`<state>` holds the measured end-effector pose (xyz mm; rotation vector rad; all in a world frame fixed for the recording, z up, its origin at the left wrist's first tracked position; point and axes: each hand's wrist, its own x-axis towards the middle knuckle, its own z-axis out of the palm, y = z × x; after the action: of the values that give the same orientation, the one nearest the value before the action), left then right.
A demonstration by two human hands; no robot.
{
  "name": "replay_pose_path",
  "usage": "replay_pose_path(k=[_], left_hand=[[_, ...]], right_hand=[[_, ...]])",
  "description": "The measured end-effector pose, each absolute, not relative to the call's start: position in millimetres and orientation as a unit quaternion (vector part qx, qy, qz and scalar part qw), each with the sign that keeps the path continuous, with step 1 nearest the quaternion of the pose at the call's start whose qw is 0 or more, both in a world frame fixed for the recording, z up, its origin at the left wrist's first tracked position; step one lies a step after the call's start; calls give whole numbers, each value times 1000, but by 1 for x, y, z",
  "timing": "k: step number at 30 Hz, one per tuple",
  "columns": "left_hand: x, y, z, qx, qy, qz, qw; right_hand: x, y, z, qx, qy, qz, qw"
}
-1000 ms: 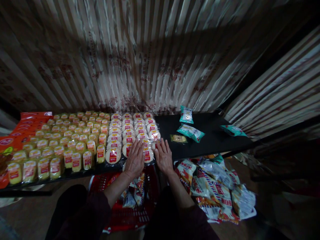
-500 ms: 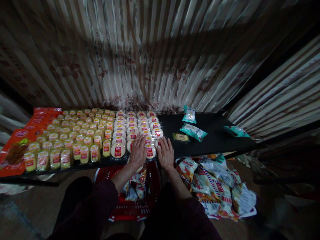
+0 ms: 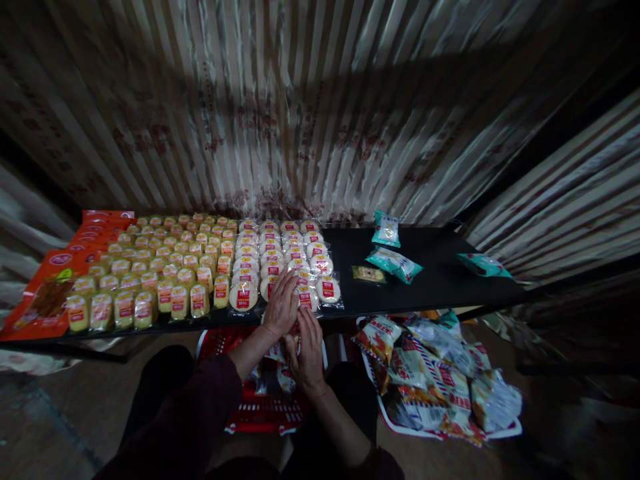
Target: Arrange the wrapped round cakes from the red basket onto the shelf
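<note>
My left hand (image 3: 283, 305) is over the front of the round white packets (image 3: 243, 297) on the black table, its fingers together and pointing forward. Pale round packets show partly beneath its palm, at the table's front edge. Close against it on the right is my right hand (image 3: 307, 347), fingers stretched forward and thumb apart, beside those same packets; its palm is hidden. One round packet with a red label (image 3: 328, 290) lies flat at the front of the rightmost column. Rows of yellow wrapped cakes (image 3: 179, 301) stand left of the round packets.
Orange bags (image 3: 55, 287) lie at the far left. On the black table (image 3: 430, 293) to the right are teal packets (image 3: 395, 264) and a small green packet (image 3: 369, 274). Below stand a red basket (image 3: 260, 417) and a white-rimmed basket (image 3: 507, 432) of snack bags. A curtain (image 3: 300, 100) hangs behind.
My right hand has moved left and back toward me, uncovering a round packet at the right column's front. My left hand stays over the front packets. The whole view has shifted slightly.
</note>
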<state>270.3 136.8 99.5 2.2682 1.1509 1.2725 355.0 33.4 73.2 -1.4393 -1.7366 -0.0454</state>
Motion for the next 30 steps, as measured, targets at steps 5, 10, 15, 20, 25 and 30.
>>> replay_pose_path(k=[5,10,15,20,25,30], left_hand=[[269,131,109,792,402,433,153],[271,130,111,799,411,412,150],[272,133,112,798,444,390,119],[270,139,119,793,520,314,40],[270,158,119,781,561,272,30],[270,168,119,779,577,241,40]], right_hand=[[338,12,55,-662,-532,106,517],[328,16,54,-674,-363,295,572],[322,34,55,-645,-272,388,600],[317,39,52,-623,-264,431,597],[315,34,53,-608,-284,432,603],[316,31,56,-589,-287,434,618]])
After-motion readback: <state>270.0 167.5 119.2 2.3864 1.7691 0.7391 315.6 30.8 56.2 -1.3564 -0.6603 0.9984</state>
